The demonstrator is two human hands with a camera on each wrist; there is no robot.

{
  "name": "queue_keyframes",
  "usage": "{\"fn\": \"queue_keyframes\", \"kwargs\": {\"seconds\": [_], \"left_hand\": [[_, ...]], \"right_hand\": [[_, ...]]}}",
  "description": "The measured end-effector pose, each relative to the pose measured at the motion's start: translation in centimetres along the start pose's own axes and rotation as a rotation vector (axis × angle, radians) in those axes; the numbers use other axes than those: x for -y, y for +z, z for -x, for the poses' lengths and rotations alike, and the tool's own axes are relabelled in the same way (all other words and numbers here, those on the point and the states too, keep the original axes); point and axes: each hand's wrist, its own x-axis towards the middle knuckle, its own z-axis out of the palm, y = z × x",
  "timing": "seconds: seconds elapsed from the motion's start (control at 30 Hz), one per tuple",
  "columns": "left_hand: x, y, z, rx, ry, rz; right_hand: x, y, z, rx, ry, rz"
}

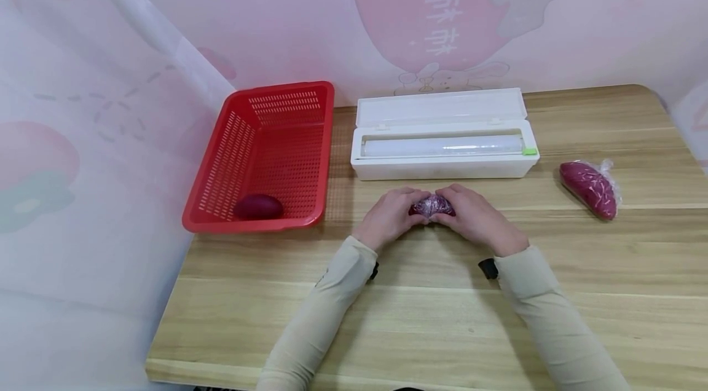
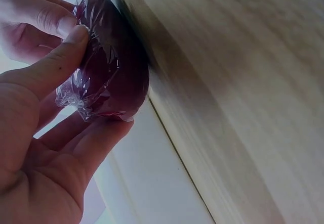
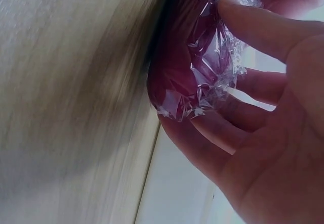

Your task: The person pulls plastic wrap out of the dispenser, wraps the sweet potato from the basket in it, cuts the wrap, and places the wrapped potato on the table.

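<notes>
Between both hands, low over the wooden table, is a purple-red sweet potato point(image 1: 432, 205) wrapped in clear cling film. My left hand point(image 1: 391, 214) holds its left end, thumb on the near side and fingers behind. At the other end my right hand point(image 1: 474, 219) grips it the same way. In the left wrist view the film looks bunched and crinkled along one side of the sweet potato point(image 2: 114, 62). The right wrist view shows loose film on the sweet potato point(image 3: 174, 77), with the right thumb pressing it. The hands partly hide it in the head view.
Just behind the hands lies a white cling film box point(image 1: 442, 168), lid raised, with a film roll point(image 1: 442, 146) inside. At left a red plastic basket point(image 1: 325, 151) holds an unwrapped sweet potato point(image 1: 258, 206). Another wrapped sweet potato point(image 1: 589, 188) rests at right on the table point(image 1: 636, 292).
</notes>
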Motion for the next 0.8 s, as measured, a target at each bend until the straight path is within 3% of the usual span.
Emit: {"fn": "queue_keyframes", "kwargs": {"seconds": [0.2,0.47,0.63,0.8], "left_hand": [[0.10,0.28,0.05,-0.016,0.028,-0.020],[-0.04,0.43,0.36,-0.008,0.007,-0.022],[-0.13,0.28,0.60,0.015,-0.019,0.026],[-0.10,0.06,0.62,0.033,-0.013,0.071]], "right_hand": [[0.19,-0.09,0.14,0.007,-0.012,0.026],[0.37,0.00,0.23,-0.001,-0.020,0.009],[0.25,-0.01,0.36,0.003,-0.008,-0.001],[-0.02,0.03,0.64,-0.022,-0.055,0.036]]}}
